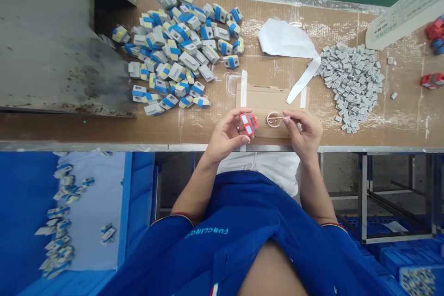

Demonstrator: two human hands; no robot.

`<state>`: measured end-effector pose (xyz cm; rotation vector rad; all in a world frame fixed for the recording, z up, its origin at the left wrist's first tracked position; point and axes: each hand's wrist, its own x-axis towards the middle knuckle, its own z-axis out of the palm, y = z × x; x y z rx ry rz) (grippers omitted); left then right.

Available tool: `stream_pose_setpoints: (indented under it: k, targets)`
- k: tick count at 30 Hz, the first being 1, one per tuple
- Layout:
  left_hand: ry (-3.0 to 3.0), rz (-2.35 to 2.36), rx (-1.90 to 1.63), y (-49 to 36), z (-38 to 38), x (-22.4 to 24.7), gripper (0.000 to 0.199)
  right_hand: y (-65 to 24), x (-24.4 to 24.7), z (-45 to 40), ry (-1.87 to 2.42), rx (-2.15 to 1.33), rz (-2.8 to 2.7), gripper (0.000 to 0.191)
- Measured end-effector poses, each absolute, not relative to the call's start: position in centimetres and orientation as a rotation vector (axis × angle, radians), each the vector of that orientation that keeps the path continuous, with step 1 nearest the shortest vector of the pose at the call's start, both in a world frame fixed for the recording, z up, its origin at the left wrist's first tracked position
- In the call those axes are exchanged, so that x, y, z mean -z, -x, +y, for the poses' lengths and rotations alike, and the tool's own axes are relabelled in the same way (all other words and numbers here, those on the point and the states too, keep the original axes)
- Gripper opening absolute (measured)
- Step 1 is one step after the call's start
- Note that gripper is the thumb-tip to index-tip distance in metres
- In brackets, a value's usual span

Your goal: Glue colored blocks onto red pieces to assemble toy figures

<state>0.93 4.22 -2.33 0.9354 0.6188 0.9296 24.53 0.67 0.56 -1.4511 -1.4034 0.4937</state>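
Note:
A small red and grey piece with pale window patches (249, 123) is held between the fingers and thumb of my left hand (227, 135). My right hand (305, 133) pinches a thin wooden stick (280, 118), whose far end lies over a small round dish (274, 122). The dish sits between my hands on a cardboard sheet (262, 100), fixed with white tape at its sides. Beyond it on the right, a white strip (299, 82) reaches down from a larger white sheet (282, 39).
A large heap of grey, blue and yellow pieces (180, 55) covers the table's left part. Small grey parts (354, 81) are piled at right, near a white container (404, 11) and red pieces (432, 81). A metal box (62, 46) stands far left. Blue bins (138, 194) are below the table.

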Motion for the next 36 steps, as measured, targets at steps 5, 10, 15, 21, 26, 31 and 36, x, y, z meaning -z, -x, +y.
stream_pose_setpoints:
  k: [5,10,15,21,26,31,36]
  targets:
    - [-1.07,0.654,-0.918,-1.1,3.9,2.0,0.055,-24.8,0.0,0.6,1.468,-0.535,-1.329,0.032]
    - [-1.109,0.698,-0.932,-1.2,3.7,1.7,0.053,-25.2,0.4,0.2,1.417,-0.57,-1.267,0.026]
    - [-1.137,0.747,-0.893,-1.1,3.5,2.1,0.062,-25.4,0.4,-0.2,1.465,-0.643,-1.132,0.034]
    - [-1.115,0.734,-0.858,-1.1,3.5,2.2,0.062,-24.5,-1.3,-0.3,1.4,-0.606,-1.115,0.029]
    - [-1.098,0.741,-0.818,-1.1,3.4,1.7,0.063,-23.5,-3.0,-0.1,1.274,-0.561,-1.317,0.011]
    - [-1.086,0.732,-0.81,-1.3,3.3,1.3,0.061,-23.1,-4.2,0.5,1.227,-0.472,-1.553,0.008]
    - [-1.086,0.716,-0.822,-1.4,3.3,1.3,0.059,-23.2,-4.6,0.7,1.241,-0.457,-1.617,0.01]
